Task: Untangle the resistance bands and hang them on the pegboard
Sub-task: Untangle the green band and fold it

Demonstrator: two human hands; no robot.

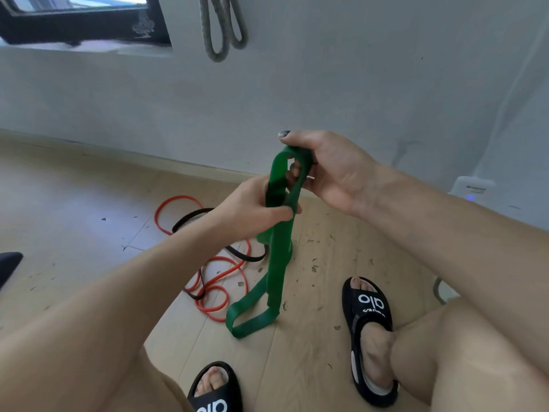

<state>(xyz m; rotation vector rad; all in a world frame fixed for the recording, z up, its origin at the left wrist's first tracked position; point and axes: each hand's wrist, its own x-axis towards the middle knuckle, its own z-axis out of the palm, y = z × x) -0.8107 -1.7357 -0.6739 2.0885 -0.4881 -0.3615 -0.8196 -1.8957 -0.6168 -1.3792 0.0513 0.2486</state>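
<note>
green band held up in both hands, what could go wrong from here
1. The green band is gripped at its top by the left hand and right hand, but its lower loop lies on the floor; lifting may tighten a twist rather than free it.
2. The red band and black band lie tangled right beside it, so they may get dragged along.
3. Stretched rubber could slip the fingers and snap back.

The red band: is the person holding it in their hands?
No. The red band lies on the wooden floor, tangled with a black band, while both the left hand and right hand grip the green band.
</note>
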